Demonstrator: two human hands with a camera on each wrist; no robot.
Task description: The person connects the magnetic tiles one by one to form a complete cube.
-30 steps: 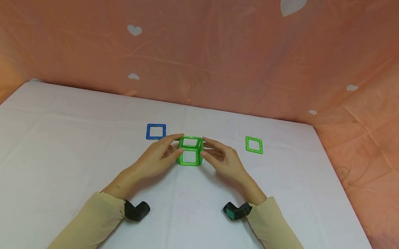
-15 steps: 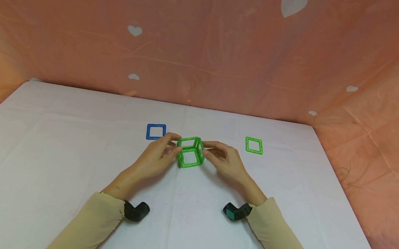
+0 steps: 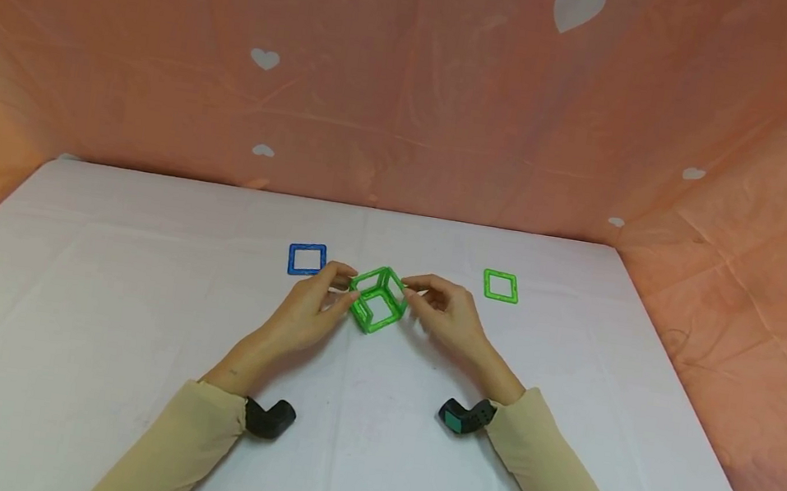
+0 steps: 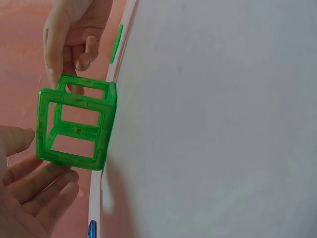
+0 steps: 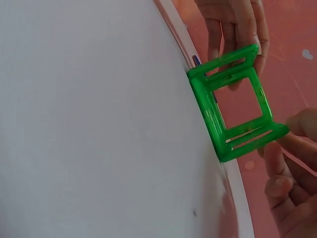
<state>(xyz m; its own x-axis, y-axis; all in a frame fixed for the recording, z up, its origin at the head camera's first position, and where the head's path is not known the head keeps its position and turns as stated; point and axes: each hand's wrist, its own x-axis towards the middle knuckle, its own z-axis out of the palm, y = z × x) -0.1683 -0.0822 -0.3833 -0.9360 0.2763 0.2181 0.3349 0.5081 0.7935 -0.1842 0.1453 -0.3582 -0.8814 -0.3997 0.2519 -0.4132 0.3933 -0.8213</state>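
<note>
A boxlike structure of green magnetic tiles (image 3: 386, 298) sits between my two hands, tilted and turned corner-on in the head view. Fingers and thumb of my left hand (image 3: 310, 311) pinch its left side. At its right corner, the thumb and forefinger of my right hand (image 3: 453, 320) grip an edge. The left wrist view shows the structure's square tile frames (image 4: 74, 101) joined along their edges. From the right wrist, at least one side of the green structure (image 5: 210, 114) looks unfilled, with tiles standing out from a middle one.
A blue square magnetic tile (image 3: 292, 259) lies flat just beyond my left hand. Further right lies a single green square tile (image 3: 500, 297). White cloth covers the table (image 3: 368, 441), and an orange curtain (image 3: 400, 80) with hearts hangs behind it.
The green structure has turned between my hands, from facing squarely forward to corner-on. My fingers have shifted slightly on it; the loose tiles have stayed put.
</note>
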